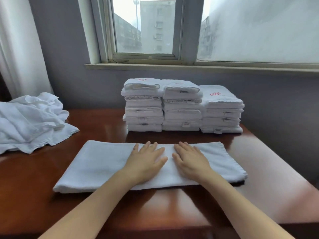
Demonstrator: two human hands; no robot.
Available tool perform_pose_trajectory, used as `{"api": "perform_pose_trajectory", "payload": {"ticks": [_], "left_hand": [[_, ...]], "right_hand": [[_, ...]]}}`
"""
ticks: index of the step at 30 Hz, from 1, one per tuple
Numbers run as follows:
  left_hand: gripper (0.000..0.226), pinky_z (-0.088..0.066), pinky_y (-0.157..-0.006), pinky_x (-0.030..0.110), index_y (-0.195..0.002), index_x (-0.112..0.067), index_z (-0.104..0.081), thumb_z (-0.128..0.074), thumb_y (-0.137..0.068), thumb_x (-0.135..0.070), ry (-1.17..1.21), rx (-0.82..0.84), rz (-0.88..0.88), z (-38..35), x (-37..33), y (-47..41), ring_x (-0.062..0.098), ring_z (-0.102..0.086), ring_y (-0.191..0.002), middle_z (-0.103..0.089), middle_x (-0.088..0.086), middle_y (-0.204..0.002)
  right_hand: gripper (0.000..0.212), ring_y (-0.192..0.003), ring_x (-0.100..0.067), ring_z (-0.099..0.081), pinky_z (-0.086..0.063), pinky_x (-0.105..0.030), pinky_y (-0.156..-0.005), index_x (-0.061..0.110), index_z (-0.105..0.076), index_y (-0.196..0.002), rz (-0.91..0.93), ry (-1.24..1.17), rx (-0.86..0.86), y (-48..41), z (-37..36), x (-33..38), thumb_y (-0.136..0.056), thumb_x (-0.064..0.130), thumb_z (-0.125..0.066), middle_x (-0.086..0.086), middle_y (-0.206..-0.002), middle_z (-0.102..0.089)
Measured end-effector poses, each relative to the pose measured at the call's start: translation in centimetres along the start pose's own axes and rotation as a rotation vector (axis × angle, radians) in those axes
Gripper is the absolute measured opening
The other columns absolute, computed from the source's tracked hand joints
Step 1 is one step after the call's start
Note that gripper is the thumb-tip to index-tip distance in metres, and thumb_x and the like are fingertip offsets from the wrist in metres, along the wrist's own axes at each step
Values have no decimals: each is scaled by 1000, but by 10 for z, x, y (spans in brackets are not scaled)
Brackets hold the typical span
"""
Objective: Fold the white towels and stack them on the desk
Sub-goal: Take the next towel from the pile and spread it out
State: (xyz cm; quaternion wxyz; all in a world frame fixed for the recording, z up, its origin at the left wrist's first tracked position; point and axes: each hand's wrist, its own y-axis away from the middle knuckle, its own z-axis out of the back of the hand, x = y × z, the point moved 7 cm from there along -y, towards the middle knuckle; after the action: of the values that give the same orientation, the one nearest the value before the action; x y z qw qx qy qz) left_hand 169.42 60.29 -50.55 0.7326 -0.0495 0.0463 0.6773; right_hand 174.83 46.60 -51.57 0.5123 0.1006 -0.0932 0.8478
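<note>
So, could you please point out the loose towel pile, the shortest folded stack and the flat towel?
Loose towel pile [25, 121]: head view, crumpled middle.
Shortest folded stack [221, 116]: head view, front face.
Flat towel [96, 163]: head view, bare left part.

I see a desk [34, 187] of reddish wood, polished glossy — it mirrors the daylight. The towel [96, 163] on it is matt terry cloth, nubby; the stacked towels [181, 109] look the same.
</note>
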Motion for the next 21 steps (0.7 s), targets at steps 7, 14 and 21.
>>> {"api": "perform_pose_trajectory", "payload": {"ticks": [7,14,21], "left_hand": [[54,3,-122,44,-156,-30,-18,-24,-104,-47,21,14,-134,-17,-69,-44,15,-1,-152,-8,-1,-165],[55,4,-122,40,-156,-35,-15,-23,-103,-48,31,-26,-133,-27,-71,-50,10,0,-151,-5,-5,-165],[54,4,-123,40,-156,-37,-12,-20,-103,-48,19,-22,-133,-27,-71,-49,9,2,-151,-2,-7,-165]], "right_hand": [[52,-151,-12,-7,-2,-41,-121,26,-24,-154,-140,29,-40,12,18,-69,-104,41,-24,3,-163,-17],[49,-135,-23,-34,-27,-41,-112,23,-47,-140,-263,-22,-145,12,37,-97,-96,39,-36,-3,-138,-44],[34,-87,-14,-59,-44,-29,-65,27,-62,-88,-405,-90,-139,10,71,-107,-66,52,-65,10,-88,-63]]}}
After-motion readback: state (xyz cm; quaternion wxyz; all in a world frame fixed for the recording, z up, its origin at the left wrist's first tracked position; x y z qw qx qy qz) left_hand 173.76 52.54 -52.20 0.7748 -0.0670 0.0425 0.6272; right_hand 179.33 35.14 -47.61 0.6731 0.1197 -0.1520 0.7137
